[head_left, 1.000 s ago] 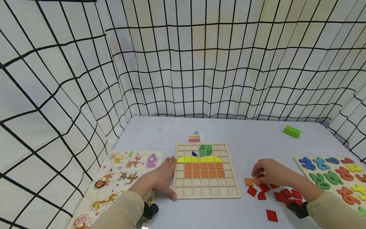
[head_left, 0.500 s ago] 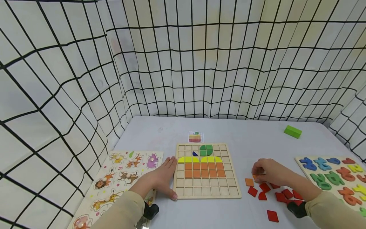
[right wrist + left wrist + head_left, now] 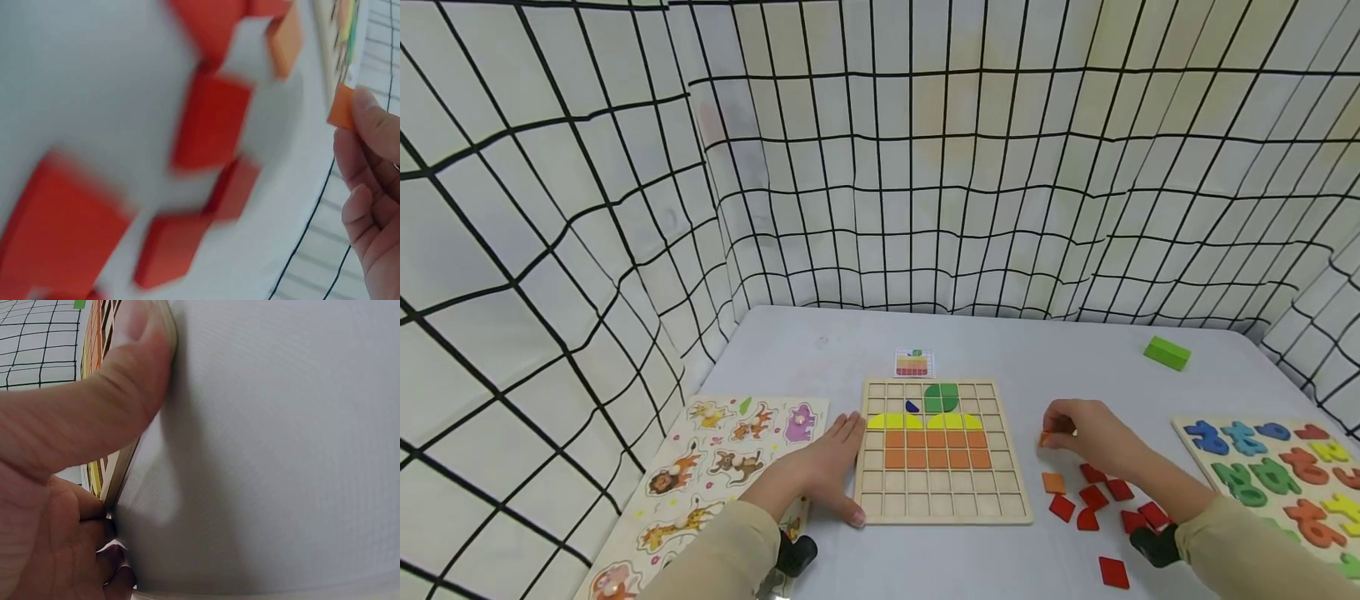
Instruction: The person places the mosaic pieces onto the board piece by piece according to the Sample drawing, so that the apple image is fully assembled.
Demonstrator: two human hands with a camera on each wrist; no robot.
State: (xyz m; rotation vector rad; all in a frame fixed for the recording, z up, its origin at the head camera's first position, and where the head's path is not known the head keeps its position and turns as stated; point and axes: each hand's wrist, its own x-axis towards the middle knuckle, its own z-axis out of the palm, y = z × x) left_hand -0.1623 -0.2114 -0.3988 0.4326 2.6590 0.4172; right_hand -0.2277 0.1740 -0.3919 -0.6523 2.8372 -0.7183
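My right hand (image 3: 1097,437) pinches an orange square tile (image 3: 341,109) between thumb and fingertips, right of the wooden grid board (image 3: 940,504). My left hand (image 3: 826,467) rests along the board's left edge, thumb (image 3: 140,369) and fingers touching its side. Two rows of orange squares (image 3: 937,448) fill cells at the board's middle. Above them lie yellow curved pieces (image 3: 895,422), green pieces (image 3: 942,398) and a small dark blue piece (image 3: 912,407). Below my right hand lie several red tiles (image 3: 1093,497) and one loose orange tile (image 3: 1054,483).
Behind the board lies a small pattern card (image 3: 913,363). An animal puzzle board (image 3: 700,433) is at left, partly under my left arm. A number puzzle (image 3: 1262,462) lies at right, with a green block (image 3: 1167,353) farther back. Black netting (image 3: 955,187) surrounds the table.
My right hand has picked up one of the two orange tiles by the red heap and moved it slightly away and left. My left hand stays at the board's edge.
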